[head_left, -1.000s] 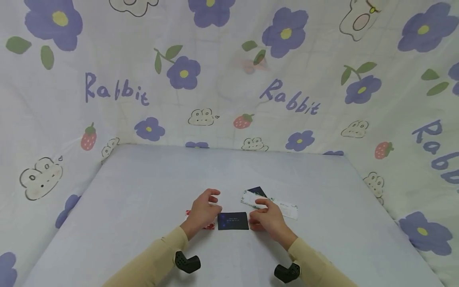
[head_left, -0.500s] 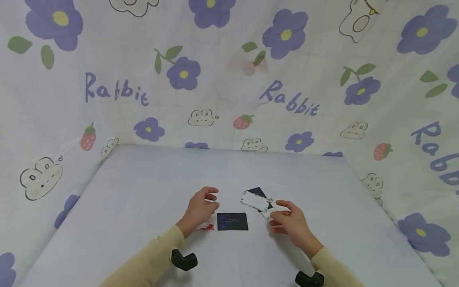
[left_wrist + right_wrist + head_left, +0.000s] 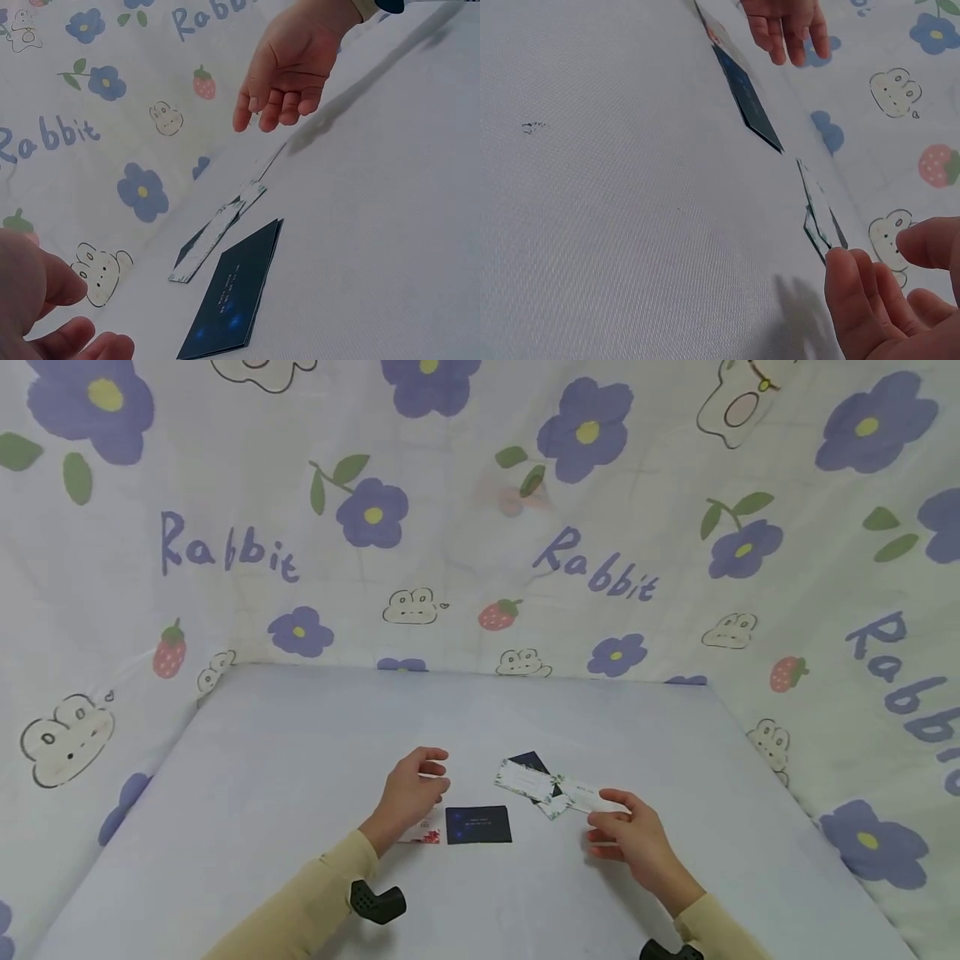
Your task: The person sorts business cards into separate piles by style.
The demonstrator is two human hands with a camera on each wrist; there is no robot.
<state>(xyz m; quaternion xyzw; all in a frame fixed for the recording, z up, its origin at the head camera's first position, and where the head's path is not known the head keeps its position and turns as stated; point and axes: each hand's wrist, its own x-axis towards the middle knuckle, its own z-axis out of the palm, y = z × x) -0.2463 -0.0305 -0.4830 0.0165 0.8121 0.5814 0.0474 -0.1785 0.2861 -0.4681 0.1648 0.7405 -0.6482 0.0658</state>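
A dark blue card (image 3: pixel 478 825) with small pale print lies flat in front of me, and its edge looks doubled, like stacked cards, in the left wrist view. My left hand (image 3: pixel 407 795) hovers just left of it with relaxed fingers, partly hiding a white card with red flowers (image 3: pixel 429 832). To the right, a white card with a green leaf border (image 3: pixel 523 780) overlaps a dark card (image 3: pixel 529 761). Another white card (image 3: pixel 581 795) reaches toward my right hand (image 3: pixel 637 842), whose loose fingers cover its right end. Thumb and fingers stand apart in the right wrist view (image 3: pixel 885 300).
The cards lie on a white cloth-covered table (image 3: pixel 337 718). A curtain (image 3: pixel 450 560) printed with purple flowers and rabbits rises behind and at both sides. Each cuff carries a black device, such as the one on the left sleeve (image 3: pixel 377 903).
My right hand has moved right from the dark blue card's edge, past the white cards. The left hand has shifted slightly up and left, uncovering more of the red-flowered card.
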